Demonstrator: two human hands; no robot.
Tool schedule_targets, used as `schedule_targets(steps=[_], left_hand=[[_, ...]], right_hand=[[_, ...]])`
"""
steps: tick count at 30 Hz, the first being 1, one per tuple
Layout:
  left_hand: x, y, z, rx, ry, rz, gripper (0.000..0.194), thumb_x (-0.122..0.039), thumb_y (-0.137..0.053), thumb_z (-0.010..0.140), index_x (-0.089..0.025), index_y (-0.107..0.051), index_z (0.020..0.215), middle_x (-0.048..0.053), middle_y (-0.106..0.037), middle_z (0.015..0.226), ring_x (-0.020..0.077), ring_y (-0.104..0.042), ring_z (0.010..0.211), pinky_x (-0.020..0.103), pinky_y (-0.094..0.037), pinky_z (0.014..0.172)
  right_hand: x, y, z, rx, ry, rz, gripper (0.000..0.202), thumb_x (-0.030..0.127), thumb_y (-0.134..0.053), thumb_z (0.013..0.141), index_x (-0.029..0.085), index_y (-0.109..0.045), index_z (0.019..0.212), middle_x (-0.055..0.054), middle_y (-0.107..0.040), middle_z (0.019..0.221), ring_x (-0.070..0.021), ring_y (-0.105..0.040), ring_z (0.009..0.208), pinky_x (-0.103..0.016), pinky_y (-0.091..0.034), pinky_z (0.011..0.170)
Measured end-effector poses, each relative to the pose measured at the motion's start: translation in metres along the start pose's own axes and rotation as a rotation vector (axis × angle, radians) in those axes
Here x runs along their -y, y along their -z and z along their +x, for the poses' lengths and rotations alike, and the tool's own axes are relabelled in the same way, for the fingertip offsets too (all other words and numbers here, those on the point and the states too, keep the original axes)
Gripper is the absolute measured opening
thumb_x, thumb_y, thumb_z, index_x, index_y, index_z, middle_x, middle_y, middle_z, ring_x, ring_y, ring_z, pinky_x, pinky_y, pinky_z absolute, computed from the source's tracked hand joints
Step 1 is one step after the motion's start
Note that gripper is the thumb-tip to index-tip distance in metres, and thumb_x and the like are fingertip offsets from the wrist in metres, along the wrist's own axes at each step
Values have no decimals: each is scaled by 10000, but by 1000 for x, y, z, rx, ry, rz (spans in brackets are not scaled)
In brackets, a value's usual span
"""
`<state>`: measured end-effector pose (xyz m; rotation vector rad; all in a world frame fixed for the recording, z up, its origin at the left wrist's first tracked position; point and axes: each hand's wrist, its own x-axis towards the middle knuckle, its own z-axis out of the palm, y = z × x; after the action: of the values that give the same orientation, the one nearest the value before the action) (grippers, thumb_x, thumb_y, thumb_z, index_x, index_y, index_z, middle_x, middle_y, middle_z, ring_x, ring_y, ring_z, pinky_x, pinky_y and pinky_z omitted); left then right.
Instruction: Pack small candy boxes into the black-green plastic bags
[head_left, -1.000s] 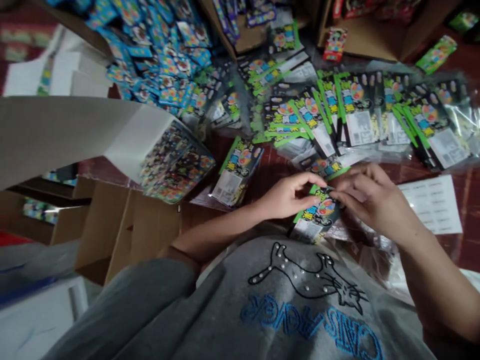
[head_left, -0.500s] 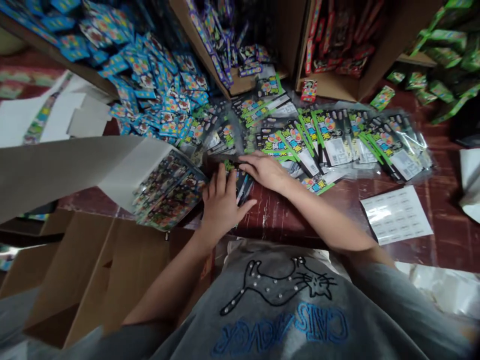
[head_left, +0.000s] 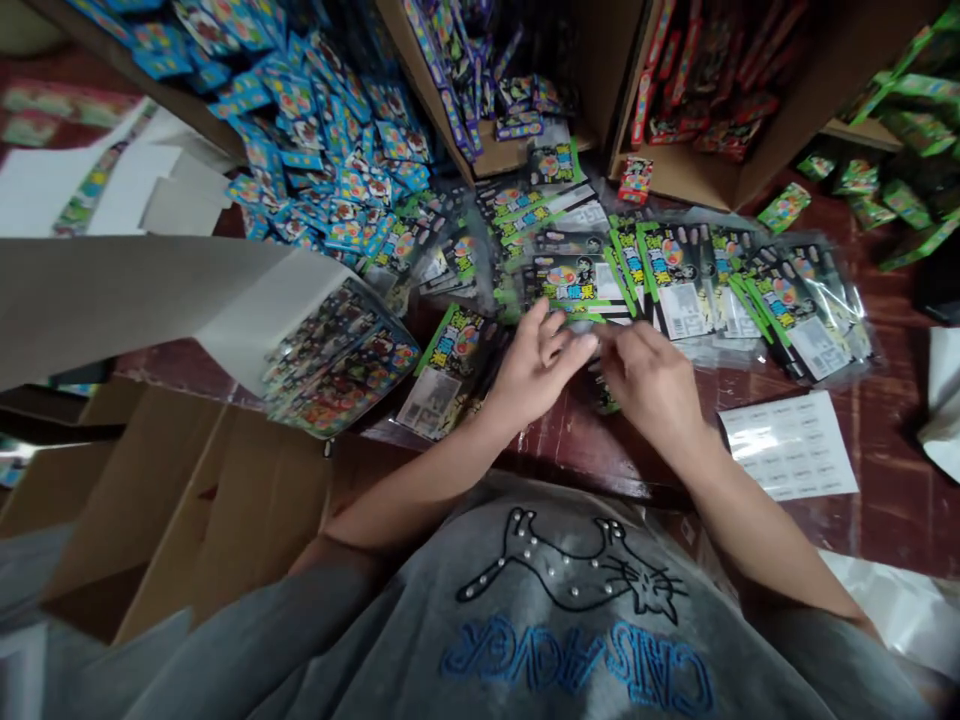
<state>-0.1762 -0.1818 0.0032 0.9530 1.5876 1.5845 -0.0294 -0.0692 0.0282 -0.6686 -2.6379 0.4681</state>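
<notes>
My left hand (head_left: 534, 368) is closed in a pinch at the table's front middle, thumb against curled fingers. Facing it, my right hand (head_left: 654, 388) is pinched too, its fingertips almost touching the left thumb. Between them they grip the clear top edge of a black and green candy packet (head_left: 606, 396), most of which my right hand hides. Left of my hands lies another candy packet (head_left: 448, 370) in clear plastic, flat on the table. Just beyond my fingers is a spread of similar packets (head_left: 566, 285).
An open white box (head_left: 247, 310) packed with printed packs stands at left. Blue small boxes (head_left: 330, 170) are heaped behind it. Cardboard cartons (head_left: 701, 180) hold purple and red ones; green ones (head_left: 907, 200) lie at right. A sticker sheet (head_left: 787, 445) rests right of my hands.
Both hands have moved right, away from the packet beside the white box, which now lies uncovered. My hands have gone from spread or pressing fingers to pinching at another packet.
</notes>
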Motion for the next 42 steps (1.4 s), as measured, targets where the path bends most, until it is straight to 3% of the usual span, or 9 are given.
schedule_targets(steps=[3,8,16,20,24,26,31,35,42], left_hand=[[8,-12,14,-80,15,-26,491,-533,-666,1031,-205,-572,1385,136,-723,1392,261,-705,1289,416,-567,1123],[1,-10,-2,283,15,209,315,-400,-628,1015,-136,-699,1171,89,-793,1110,234,-727,1025,356,-578,958],[-26,-15,-18,575,138,518,323,-399,-574,1035,-121,-732,992,-26,-562,653,115,-475,599,251,-352,584],[-27,-14,-21,638,190,435,251,-339,-616,1002,-119,-731,1037,-1,-650,780,117,-534,685,242,-412,632],[-19,-8,-29,740,291,290,436,-480,-879,817,-128,-755,1041,22,-732,858,150,-630,753,246,-488,655],[-16,-6,-29,666,311,305,447,-505,-917,776,-127,-769,962,22,-736,812,159,-643,737,251,-493,641],[-10,-13,-16,179,212,374,371,-498,-815,910,-130,-772,929,38,-745,782,169,-664,746,253,-495,637],[-6,-28,-10,26,179,536,425,-566,-706,992,-156,-724,879,48,-716,717,186,-668,676,275,-465,600],[0,-41,6,8,253,818,449,-502,-416,1145,-131,-587,1330,175,-819,1002,315,-818,958,330,-547,722]], right_hand=[[17,19,-16,-26,185,238,317,251,-562,1082,226,-738,1345,-98,-799,1155,-240,-770,1054,-406,-665,965],[-2,38,-15,-93,89,73,385,288,-611,1066,193,-685,1432,-148,-758,1365,-316,-723,1273,-513,-619,1114],[-33,63,-16,217,192,105,316,510,-694,1010,199,-707,1067,-113,-751,1022,-283,-762,934,-403,-617,767],[-42,72,-18,391,354,141,316,490,-568,1084,239,-736,990,-67,-765,914,-275,-768,911,-451,-589,866],[-47,83,-29,598,426,355,181,386,-602,1078,313,-753,1147,-9,-818,1128,-248,-798,1028,-497,-570,1069],[-47,81,-36,525,356,421,169,376,-635,1054,356,-755,1172,-3,-810,1216,-283,-781,1144,-558,-513,1173],[-20,36,-54,-169,-321,562,313,538,-683,990,346,-689,1237,-92,-787,1229,-332,-745,1161,-553,-572,1033],[6,-14,-59,-66,-630,455,588,776,-478,984,230,-648,1122,-136,-770,954,-315,-716,852,-409,-512,711],[8,-54,-39,-299,-792,208,486,716,-279,999,273,-450,895,-100,-622,787,-258,-561,662,-362,-326,650]])
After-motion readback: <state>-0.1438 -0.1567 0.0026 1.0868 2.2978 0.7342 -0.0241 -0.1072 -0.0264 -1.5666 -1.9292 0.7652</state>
